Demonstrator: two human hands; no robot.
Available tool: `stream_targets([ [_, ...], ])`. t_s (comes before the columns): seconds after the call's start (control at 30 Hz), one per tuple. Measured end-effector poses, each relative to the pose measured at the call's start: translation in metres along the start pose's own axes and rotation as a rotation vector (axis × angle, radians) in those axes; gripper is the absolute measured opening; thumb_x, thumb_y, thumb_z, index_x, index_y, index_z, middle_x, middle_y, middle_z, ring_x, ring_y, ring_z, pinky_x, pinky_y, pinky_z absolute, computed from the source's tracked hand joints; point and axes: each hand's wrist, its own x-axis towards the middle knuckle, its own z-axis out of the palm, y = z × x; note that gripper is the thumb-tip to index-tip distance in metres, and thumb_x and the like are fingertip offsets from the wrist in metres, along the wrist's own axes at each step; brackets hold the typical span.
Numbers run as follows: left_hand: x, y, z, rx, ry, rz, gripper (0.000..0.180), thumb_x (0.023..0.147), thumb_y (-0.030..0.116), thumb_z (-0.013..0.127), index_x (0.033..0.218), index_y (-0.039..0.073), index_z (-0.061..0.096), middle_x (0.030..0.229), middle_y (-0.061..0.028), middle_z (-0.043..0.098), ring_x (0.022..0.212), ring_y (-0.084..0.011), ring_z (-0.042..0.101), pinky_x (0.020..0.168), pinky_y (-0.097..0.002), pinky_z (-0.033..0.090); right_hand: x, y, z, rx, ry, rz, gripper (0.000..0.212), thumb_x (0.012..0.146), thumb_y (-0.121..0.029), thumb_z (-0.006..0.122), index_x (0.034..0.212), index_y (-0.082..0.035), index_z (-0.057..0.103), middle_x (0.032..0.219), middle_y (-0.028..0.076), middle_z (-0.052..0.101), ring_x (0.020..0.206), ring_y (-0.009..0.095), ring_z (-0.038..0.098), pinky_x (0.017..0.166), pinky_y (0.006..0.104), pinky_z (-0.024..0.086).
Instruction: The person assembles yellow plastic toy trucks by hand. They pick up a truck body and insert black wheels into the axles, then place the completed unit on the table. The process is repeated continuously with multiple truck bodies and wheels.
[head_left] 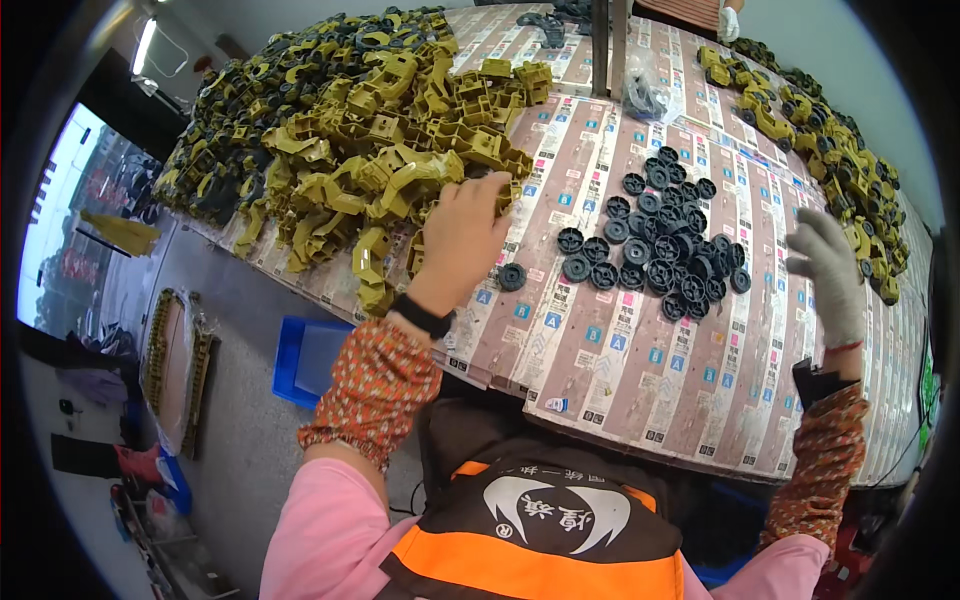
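My left hand (462, 238), bare with a black band at the wrist, reaches over the near right edge of a large heap of yellow plastic toy-vehicle shells (400, 130). Its fingers bend down against the shells; the fingertips are hidden, so a grip cannot be made out. A single black toy wheel (511, 277) lies just right of that wrist. Several more black wheels (660, 237) are grouped mid-table, some stacked. To their right, my right hand (832, 275), in a pale glove, hovers with fingers apart and nothing visible in them, near a row of yellow toy vehicles with wheels (868, 185).
Dark and yellow parts (230, 130) are piled at the far left. A dark post (600, 50) rises from the table (610, 370), beside a clear plastic bag (642, 95). On the floor stands a blue bin (300, 362). A gloved hand of another person (729, 22) shows at the far edge.
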Motion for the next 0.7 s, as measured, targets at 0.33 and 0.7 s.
stream_targets([
  [0.33, 0.035, -0.023, 0.045, 0.434, -0.037, 0.252, 0.030, 0.091, 0.022, 0.073, 0.120, 0.020, 0.065, 0.106, -0.0026, 0.063, 0.104, -0.0253, 0.060, 0.092, -0.0446, 0.042, -0.076, 0.038, 0.082, -0.349, -0.176, -0.273, 0.024, 0.096, -0.010, 0.066, 0.118, -0.003, 0.071, 0.098, 0.009, 0.074, 0.082, 0.024, 0.069, 0.076, 0.0380, 0.056],
  [0.7, 0.031, -0.036, 0.035, 0.261, 0.001, 0.273, 0.040, 0.086, 0.023, 0.080, 0.122, 0.018, 0.063, 0.112, -0.0073, 0.065, 0.109, -0.0288, 0.063, 0.096, -0.0458, 0.044, -0.061, -0.005, 0.220, -1.033, -0.210, -0.558, 0.018, 0.091, -0.024, 0.074, 0.095, -0.007, 0.075, 0.095, 0.015, 0.067, 0.091, 0.032, 0.071, 0.079, 0.0446, 0.059],
])
